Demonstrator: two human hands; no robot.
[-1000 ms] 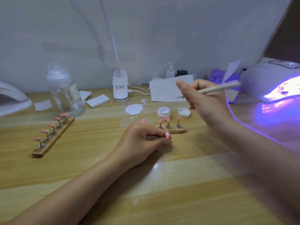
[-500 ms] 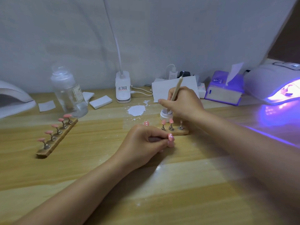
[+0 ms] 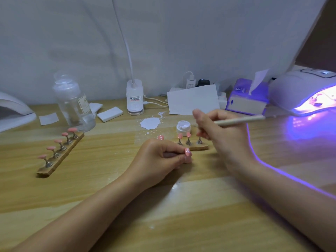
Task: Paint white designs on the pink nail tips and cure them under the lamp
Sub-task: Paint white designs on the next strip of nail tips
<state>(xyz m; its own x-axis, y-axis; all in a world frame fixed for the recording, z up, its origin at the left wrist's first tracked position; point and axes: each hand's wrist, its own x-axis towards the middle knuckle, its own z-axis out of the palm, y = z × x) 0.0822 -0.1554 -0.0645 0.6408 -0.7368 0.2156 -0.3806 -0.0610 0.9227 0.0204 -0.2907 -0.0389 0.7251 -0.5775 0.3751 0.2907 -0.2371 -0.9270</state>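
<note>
From the head view, the left hand [image 3: 160,157] lay on the wooden table [image 3: 109,188] with its fingers curled together, pinching a pink nail tip [image 3: 187,152] that carried small white dots at its fingertips. Just beyond those fingers stood a short wooden holder [image 3: 198,147] with two more pink tips, and behind it an open jar of white gel [image 3: 182,126]. The right hand [image 3: 223,137] hovered beside the jar, fingers clamped round a slim brush [image 3: 240,120] whose handle pointed toward the glowing curing lamp [image 3: 305,91].
</note>
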